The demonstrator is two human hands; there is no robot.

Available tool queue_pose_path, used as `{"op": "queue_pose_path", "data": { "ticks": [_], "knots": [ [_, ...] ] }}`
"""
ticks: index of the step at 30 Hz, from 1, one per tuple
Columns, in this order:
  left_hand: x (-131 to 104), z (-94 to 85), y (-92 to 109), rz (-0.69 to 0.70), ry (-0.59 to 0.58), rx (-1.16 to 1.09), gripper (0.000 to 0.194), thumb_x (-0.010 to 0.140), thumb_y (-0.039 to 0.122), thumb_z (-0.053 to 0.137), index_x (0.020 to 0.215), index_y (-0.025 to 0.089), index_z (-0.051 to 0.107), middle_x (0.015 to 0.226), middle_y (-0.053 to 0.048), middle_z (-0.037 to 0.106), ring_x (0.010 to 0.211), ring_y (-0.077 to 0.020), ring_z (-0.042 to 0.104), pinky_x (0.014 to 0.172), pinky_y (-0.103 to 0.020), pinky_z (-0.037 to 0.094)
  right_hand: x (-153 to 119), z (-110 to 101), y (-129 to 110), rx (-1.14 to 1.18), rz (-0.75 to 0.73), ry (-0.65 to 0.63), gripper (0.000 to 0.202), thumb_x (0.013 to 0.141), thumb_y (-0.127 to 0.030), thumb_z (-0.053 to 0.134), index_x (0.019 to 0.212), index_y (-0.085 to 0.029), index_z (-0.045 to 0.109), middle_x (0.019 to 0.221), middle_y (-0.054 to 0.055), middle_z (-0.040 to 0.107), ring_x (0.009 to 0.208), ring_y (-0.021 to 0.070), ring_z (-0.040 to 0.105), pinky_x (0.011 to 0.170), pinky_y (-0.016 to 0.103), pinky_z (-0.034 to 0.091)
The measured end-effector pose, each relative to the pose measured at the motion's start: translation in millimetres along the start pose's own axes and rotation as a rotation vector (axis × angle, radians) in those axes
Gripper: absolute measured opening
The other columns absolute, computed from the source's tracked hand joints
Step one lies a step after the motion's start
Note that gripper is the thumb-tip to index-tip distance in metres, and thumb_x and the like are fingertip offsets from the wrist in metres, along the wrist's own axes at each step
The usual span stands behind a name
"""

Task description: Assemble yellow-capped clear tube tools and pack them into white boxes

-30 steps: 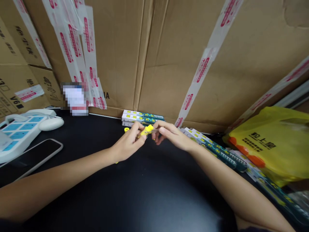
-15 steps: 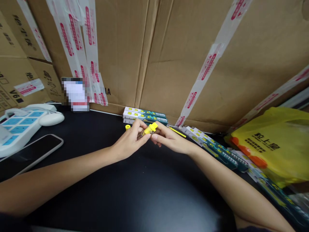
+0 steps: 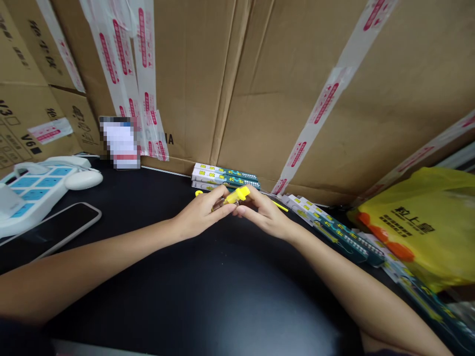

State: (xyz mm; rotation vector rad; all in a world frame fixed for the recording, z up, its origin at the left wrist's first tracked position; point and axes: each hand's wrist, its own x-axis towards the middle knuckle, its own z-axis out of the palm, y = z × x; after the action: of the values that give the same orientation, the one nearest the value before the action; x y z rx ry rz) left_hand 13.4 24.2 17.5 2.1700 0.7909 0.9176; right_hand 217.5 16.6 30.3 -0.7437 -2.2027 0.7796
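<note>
In front of the boxes, my left hand (image 3: 200, 212) pinches a clear tube with a yellow end piece (image 3: 237, 195), which looks like part of a spring scale. The tube slants up to the right, and my left fingers hide much of it. My right hand (image 3: 265, 212) meets it from the other side, its fingers closed around the yellow end. Both thumbs point toward each other just under that piece. A small yellow ring-shaped part (image 3: 199, 193) lies behind my left hand. Beyond my right hand is a thin yellow stick-like part (image 3: 281, 206), partly hidden.
Several long printed boxes (image 3: 226, 174) lie at the back, with more boxes (image 3: 334, 230) along the right. A yellow plastic bag (image 3: 419, 222) sits at far right. A power strip (image 3: 40, 190) and phone (image 3: 55, 230) occupy the left of the black table (image 3: 222, 296). Cardboard (image 3: 289, 89) walls the back.
The view has shifted slightly, moving the scene a little to the right. The yellow end piece now lies flatter between my hands. Both hands keep their hold.
</note>
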Motion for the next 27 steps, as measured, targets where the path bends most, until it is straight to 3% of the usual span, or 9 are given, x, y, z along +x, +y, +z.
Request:
{"op": "queue_pose_path", "data": {
  "ticks": [4, 8, 10, 14, 19, 22, 27],
  "knots": [
    [-0.8, -0.3, 1.0, 0.039, -0.008, -0.002, 0.025, 0.095, 0.041, 0.04, 0.086, 0.019, 0.047, 0.069, 0.003, 0.052, 0.059, -0.0107, 0.049, 0.056, -0.024, 0.036, 0.1, -4.0, 4.8, 0.027, 0.045, -0.016, 0.019, 0.094, -0.039, 0.05, 0.102, -0.021, 0.048, 0.089, 0.003, 0.059, 0.079, 0.0159, 0.06, 0.074, 0.031, 0.051],
    [-1.5, 3.3, -1.0, -0.048, -0.018, -0.081, 0.021, 0.094, 0.041, 0.042, 0.093, 0.02, 0.046, 0.069, 0.004, 0.054, 0.048, -0.0081, 0.048, 0.049, -0.022, 0.039, 1.9, -4.3, 8.8, 0.046, 0.08, 0.005, 0.026, 0.093, -0.041, 0.05, 0.111, -0.023, 0.052, 0.109, 0.006, 0.058, 0.098, 0.0193, 0.058, 0.086, 0.035, 0.049],
    [-0.3, 6.6, -2.8, -0.111, -0.016, -0.173, 0.023, 0.09, 0.043, 0.051, 0.096, 0.021, 0.046, 0.07, 0.005, 0.055, 0.044, -0.0071, 0.05, 0.047, -0.021, 0.042, 4.3, -1.7, 11.7, 0.107, 0.087, 0.065, 0.028, 0.093, -0.045, 0.05, 0.109, -0.022, 0.056, 0.111, 0.006, 0.059, 0.097, 0.0186, 0.059, 0.081, 0.032, 0.051],
    [4.9, 11.4, -3.1, -0.286, -0.063, -0.487, 0.028, 0.087, 0.044, 0.055, 0.098, 0.02, 0.046, 0.07, 0.004, 0.06, 0.046, -0.0096, 0.06, 0.05, -0.023, 0.049, 9.5, 1.0, 19.9, 0.288, 0.158, 0.162, 0.034, 0.089, -0.052, 0.052, 0.096, -0.02, 0.061, 0.091, 0.004, 0.064, 0.074, 0.014, 0.061, 0.065, 0.027, 0.052],
    [8.1, 12.2, -0.8, -0.455, -0.213, -0.687, 0.029, 0.089, 0.041, 0.055, 0.101, 0.015, 0.053, 0.086, -0.006, 0.069, 0.062, -0.0134, 0.07, 0.06, -0.025, 0.052, 11.9, -12.0, 27.4, 0.459, 0.221, 0.35, 0.033, 0.086, -0.054, 0.056, 0.089, -0.021, 0.059, 0.087, 0.003, 0.066, 0.082, 0.0156, 0.063, 0.076, 0.029, 0.051],
    [5.4, 14.2, -1.2, -0.485, -0.292, -0.767, 0.032, 0.085, 0.037, 0.063, 0.107, 0.016, 0.053, 0.094, -0.008, 0.07, 0.07, -0.0159, 0.071, 0.065, -0.028, 0.053, 12.8, -16.0, 28.3, 0.555, 0.244, 0.393, 0.032, 0.086, -0.054, 0.054, 0.088, -0.022, 0.056, 0.086, 0.003, 0.066, 0.082, 0.016, 0.064, 0.077, 0.031, 0.051],
    [-1.4, 23.6, 0.2, -0.521, -0.312, -0.831, 0.032, 0.086, 0.038, 0.062, 0.107, 0.018, 0.051, 0.097, -0.009, 0.071, 0.075, -0.0174, 0.072, 0.07, -0.029, 0.054, 14.3, -2.5, 30.6, 0.568, 0.352, 0.51, 0.043, 0.084, -0.065, 0.047, 0.078, -0.023, 0.05, 0.063, -0.002, 0.054, 0.053, 0.0117, 0.053, 0.052, 0.025, 0.046]
  ]
}}
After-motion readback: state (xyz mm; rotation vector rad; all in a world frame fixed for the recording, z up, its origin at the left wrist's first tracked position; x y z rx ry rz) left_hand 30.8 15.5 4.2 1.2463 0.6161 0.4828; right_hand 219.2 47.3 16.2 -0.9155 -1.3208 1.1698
